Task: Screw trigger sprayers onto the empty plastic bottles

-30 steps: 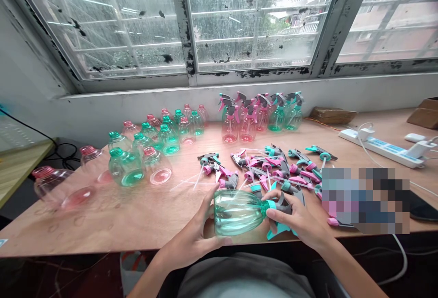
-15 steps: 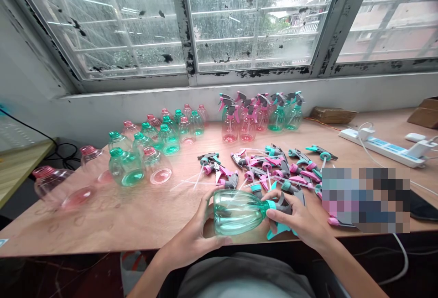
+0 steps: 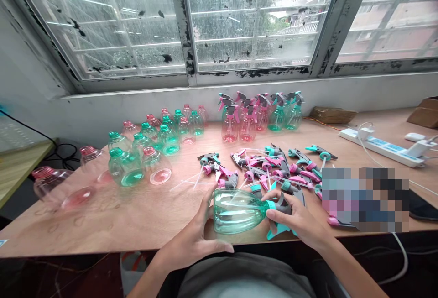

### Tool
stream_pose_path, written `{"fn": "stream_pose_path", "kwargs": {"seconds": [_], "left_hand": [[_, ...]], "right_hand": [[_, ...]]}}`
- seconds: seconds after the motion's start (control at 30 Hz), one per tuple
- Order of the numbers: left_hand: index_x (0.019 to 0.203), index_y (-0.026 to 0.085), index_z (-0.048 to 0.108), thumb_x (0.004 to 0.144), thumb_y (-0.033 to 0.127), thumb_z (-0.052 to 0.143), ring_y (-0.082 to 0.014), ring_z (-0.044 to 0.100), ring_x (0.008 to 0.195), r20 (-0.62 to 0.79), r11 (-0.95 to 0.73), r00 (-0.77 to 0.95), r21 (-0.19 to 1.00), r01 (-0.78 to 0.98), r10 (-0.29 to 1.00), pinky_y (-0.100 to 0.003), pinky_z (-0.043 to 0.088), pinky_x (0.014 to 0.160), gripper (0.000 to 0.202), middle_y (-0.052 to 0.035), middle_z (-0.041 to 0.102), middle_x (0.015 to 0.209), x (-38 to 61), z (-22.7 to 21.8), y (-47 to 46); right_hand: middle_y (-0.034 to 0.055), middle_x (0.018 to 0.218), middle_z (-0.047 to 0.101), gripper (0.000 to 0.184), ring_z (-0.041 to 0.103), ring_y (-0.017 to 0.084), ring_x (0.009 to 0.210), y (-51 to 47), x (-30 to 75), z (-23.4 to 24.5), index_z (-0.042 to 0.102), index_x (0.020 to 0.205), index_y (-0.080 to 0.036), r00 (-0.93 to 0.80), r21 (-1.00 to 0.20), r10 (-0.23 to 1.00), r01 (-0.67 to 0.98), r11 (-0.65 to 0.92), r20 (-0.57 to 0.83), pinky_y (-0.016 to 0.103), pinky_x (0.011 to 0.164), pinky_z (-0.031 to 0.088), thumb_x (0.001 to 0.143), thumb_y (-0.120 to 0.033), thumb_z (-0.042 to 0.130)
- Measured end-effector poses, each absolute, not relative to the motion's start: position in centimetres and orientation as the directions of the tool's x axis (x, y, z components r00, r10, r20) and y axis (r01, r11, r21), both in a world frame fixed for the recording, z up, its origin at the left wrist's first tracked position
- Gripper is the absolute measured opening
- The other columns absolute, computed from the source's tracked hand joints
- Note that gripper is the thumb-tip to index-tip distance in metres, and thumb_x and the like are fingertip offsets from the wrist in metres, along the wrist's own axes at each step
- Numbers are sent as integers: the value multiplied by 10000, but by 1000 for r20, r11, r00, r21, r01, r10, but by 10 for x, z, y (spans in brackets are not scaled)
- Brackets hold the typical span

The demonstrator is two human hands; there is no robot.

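Note:
A clear green spray bottle (image 3: 236,213) lies on its side in the air above the table's front edge, its base to the left. My left hand (image 3: 201,229) is curved around the base, fingers partly hidden behind it, thumb lowered a little off the plastic. The thumb and fingers of my right hand (image 3: 290,213) grip the grey and teal spray head (image 3: 271,205) at the bottle's neck. Its teal trigger (image 3: 281,232) points down toward me. Inside the bottle, the tube shows faintly. Just behind lies a pile of loose pink, teal and grey spray heads (image 3: 267,165).
Several open pink and green bottles (image 3: 126,168) stand at the left of the wooden table (image 3: 137,220). Bottles with heads fitted (image 3: 247,127) stand by the wall. A power strip (image 3: 381,147) and cables lie at the right, near a blurred patch and a dark flat object (image 3: 422,206).
My left thumb has moved slightly down, away from the bottle, and the bottle has tilted a little. My right hand keeps its grip on the spray head.

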State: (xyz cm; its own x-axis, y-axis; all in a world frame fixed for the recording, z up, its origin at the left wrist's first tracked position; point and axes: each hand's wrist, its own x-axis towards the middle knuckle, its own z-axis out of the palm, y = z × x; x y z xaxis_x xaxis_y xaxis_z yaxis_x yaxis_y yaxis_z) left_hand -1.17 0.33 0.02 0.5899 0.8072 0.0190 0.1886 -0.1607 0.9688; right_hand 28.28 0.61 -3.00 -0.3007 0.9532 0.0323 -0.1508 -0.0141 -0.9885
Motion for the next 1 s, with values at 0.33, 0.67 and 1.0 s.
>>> {"fn": "stream_pose_path", "kwargs": {"seconds": [0.33, 0.67, 1.0], "left_hand": [[1647, 367, -94, 934, 275, 748, -330, 70, 1621, 0, -124, 620, 980, 157, 785, -499, 238, 1302, 1108, -80, 103, 1767, -14, 0, 4], [1636, 420, -98, 886, 264, 799, -317, 136, 1615, 32, -207, 610, 954, 218, 792, -456, 244, 1300, 1179, -29, 101, 1767, -14, 0, 2], [1637, 394, -117, 933, 387, 742, -300, 51, 1626, -11, -174, 610, 955, 242, 793, -450, 181, 1320, 1111, -16, 86, 1771, -16, 0, 4]], "right_hand": [[-48, 594, 725, 327, 681, 154, 551, 6, 283, -31, 627, 1020, -199, -299, -991, 954, -130, -22, 18, 255, 601, 507, 874, -421, 817], [-58, 625, 717, 309, 684, 138, 542, 6, 283, -30, 635, 993, -205, -303, -989, 952, -149, -14, 33, 239, 595, 539, 868, -414, 825], [-56, 604, 712, 327, 686, 154, 542, 5, 283, -29, 635, 1002, -202, -297, -991, 955, -129, -17, 23, 259, 603, 534, 859, -425, 826]]}}
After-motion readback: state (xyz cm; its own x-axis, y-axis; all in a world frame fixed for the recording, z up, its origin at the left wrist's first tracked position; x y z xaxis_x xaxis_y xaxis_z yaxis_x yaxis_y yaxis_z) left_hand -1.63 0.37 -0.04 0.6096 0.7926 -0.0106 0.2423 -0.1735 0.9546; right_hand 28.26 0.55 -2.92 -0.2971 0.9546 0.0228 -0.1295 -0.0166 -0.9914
